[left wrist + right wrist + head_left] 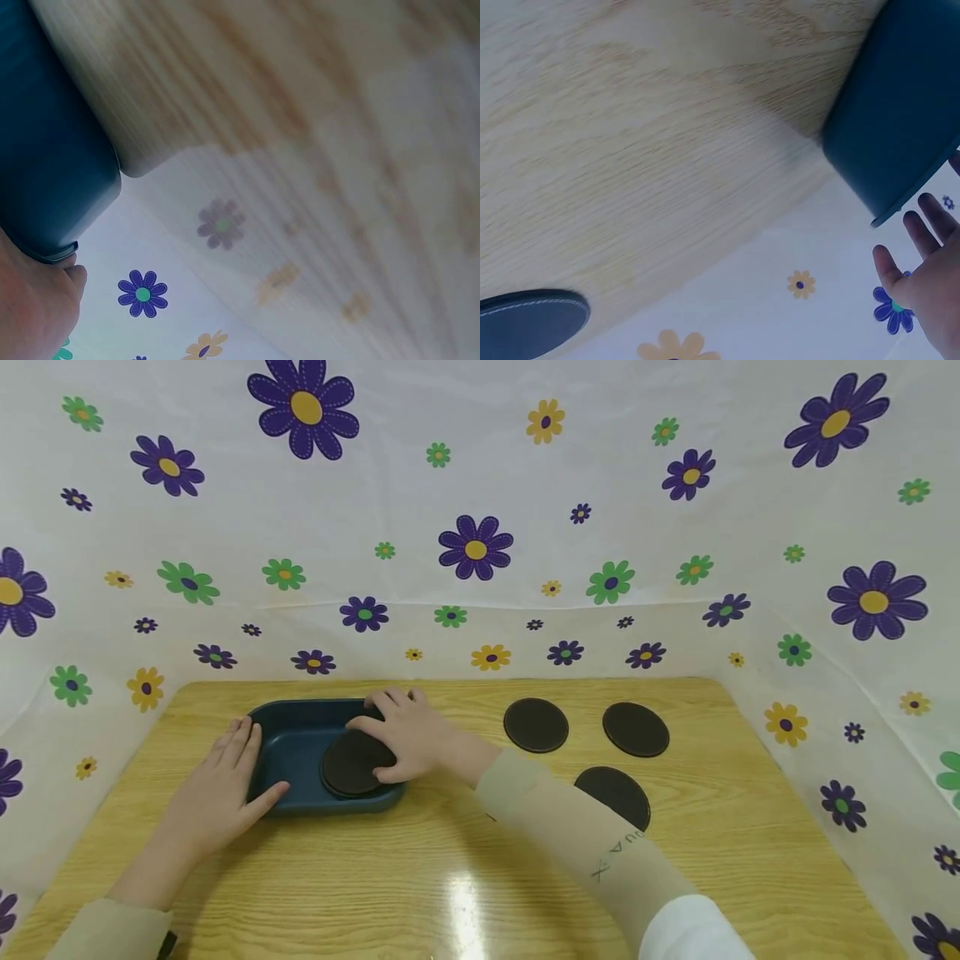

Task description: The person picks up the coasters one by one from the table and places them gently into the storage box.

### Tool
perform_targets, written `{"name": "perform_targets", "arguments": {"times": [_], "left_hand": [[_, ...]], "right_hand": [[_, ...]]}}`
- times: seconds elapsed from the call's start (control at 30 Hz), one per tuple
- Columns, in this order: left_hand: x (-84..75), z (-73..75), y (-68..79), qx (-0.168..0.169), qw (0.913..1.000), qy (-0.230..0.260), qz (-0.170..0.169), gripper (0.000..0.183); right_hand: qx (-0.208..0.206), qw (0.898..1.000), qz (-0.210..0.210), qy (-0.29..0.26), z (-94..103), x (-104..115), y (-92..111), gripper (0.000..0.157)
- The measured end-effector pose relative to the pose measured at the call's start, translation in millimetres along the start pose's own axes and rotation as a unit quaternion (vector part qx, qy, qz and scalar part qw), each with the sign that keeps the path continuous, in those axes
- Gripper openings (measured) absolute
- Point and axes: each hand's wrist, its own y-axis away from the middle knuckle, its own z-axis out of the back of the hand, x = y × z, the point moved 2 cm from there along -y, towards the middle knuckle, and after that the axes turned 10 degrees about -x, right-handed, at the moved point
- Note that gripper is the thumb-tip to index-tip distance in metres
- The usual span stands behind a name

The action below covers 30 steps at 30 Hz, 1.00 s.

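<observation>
A dark blue rectangular tray with raised walls stands at the back left of the table. Inside its right part lies a black round coaster. My left hand rests against the tray's left end, fingers straight along the rim and thumb over the front wall. Over the right end reaches my right hand, fingers spread and loosely bent, thumb by the coaster's edge. In the right wrist view these fingers are apart beside the rim. Whether more coasters lie under the right hand is hidden.
Two black coasters lie on the table's back right, one left and one right. A third coaster is nearer, partly covered by my right forearm. Flower-printed white cloth hangs behind and beside the wooden table.
</observation>
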Motion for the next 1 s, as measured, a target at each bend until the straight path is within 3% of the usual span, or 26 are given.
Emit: {"name": "perform_targets", "arguments": {"times": [0.53, 1.0], "left_hand": [[-0.2, 1.0, -0.5, -0.005, 1.0000, 0.002, -0.003, 0.100], [-0.4, 0.6, -0.2, -0.006, 1.0000, 0.001, -0.002, 0.100]], "right_hand": [[-0.010, 0.998, -0.049, -0.050, 7.6, -41, 33, 0.073], [0.006, 0.996, -0.079, -0.028, 4.1, -73, 66, 0.071]]}}
